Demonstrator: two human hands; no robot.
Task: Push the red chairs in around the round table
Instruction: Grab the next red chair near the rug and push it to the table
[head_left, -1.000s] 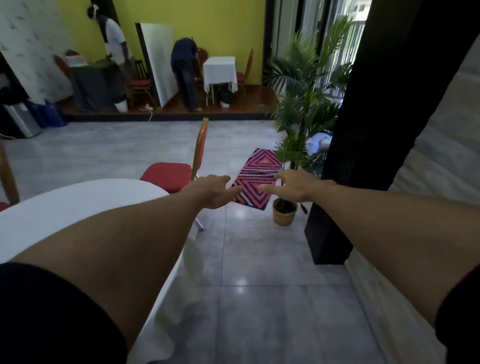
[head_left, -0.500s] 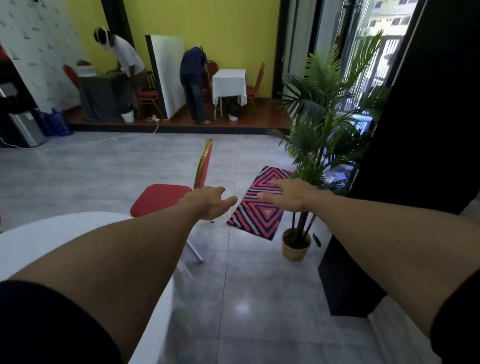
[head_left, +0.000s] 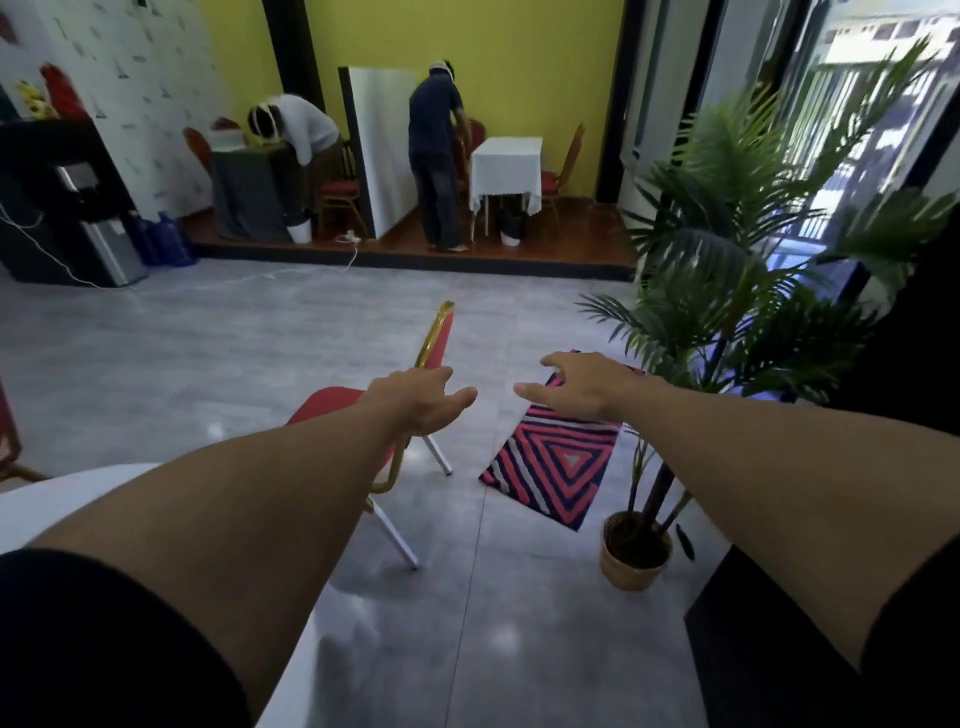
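A red chair (head_left: 332, 405) with a gold frame stands on the grey floor, seen side-on, its backrest (head_left: 437, 338) upright on the right. The round table's white cloth (head_left: 47, 506) shows at the lower left, mostly behind my left arm. My left hand (head_left: 423, 397) is stretched out, open, over the seat just below the backrest, not gripping it. My right hand (head_left: 576, 387) is open too, held in the air to the right of the chair. Part of another red chair (head_left: 8, 441) shows at the left edge.
A striped red and navy rug (head_left: 556, 467) lies right of the chair. A potted palm (head_left: 636, 556) stands near a dark pillar (head_left: 779, 649) at the right. Two people bend over tables on a raised platform at the back. A dark cabinet (head_left: 57, 202) sits far left.
The view has lifted and moved toward the chair, so less of the table shows. Both open hands have reached further forward, the left one now by the chair's backrest.
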